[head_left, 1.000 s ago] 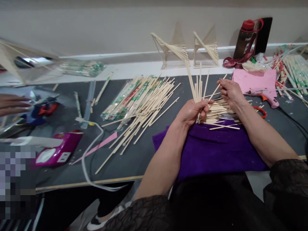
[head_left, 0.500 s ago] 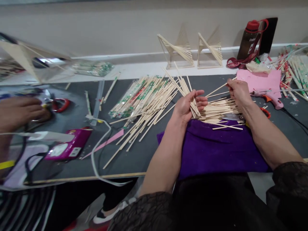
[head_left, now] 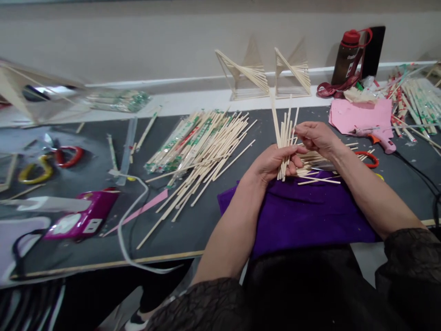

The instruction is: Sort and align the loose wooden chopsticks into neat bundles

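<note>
My left hand [head_left: 275,161] is closed round a loose bundle of pale wooden sticks [head_left: 285,131], which stands nearly upright and fans out at the top. Beside the bundle's right edge is my right hand [head_left: 313,135], its thumb and fingers pinched on a stick at the bundle's edge. More loose sticks [head_left: 315,159] lie beneath and behind my right hand, at the top edge of a purple cloth [head_left: 306,216]. Left of my hands spreads a larger pile of bare sticks [head_left: 213,156], next to wrapped ones [head_left: 181,142].
Two stick frames [head_left: 244,76] [head_left: 292,76] stand at the wall. On the right are a pink glue gun [head_left: 381,138], pink sheets [head_left: 358,115], red-handled scissors [head_left: 368,158] and a bottle [head_left: 346,57]. A magenta device [head_left: 84,216], a white cable [head_left: 120,230] and scissors [head_left: 69,157] lie left.
My right hand has moved left to the bundle. The bundle in my left hand is more upright. Another person's hand at the left has gone out of view, and the camera has shifted slightly right.
</note>
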Tool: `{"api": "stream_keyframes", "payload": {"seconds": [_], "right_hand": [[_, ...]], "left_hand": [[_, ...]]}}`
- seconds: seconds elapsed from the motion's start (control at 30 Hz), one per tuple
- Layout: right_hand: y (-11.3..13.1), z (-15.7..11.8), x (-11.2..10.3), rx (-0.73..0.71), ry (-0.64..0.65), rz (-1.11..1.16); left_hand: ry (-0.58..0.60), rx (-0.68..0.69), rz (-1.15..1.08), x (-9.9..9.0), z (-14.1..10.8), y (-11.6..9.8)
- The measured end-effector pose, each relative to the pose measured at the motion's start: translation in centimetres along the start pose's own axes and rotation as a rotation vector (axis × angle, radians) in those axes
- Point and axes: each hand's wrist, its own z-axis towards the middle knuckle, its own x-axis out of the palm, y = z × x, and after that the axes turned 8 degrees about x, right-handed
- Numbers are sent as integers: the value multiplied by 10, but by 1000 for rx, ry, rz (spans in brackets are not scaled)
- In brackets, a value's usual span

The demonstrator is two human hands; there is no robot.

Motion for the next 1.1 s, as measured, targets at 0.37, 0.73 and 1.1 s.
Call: {"api": "stream_keyframes", "payload": {"seconds": [0.37, 0.73, 1.1], "right_hand": [[3, 11, -13, -145, -387, 251], [-1, 6, -15, -135, -247, -128], [-2, 1, 0, -31, 21, 12]], "left_hand": [[-74, 74, 15, -9, 5, 1], [-90, 142, 131, 0, -3, 0], [-19, -11, 47, 10, -4, -1]]}}
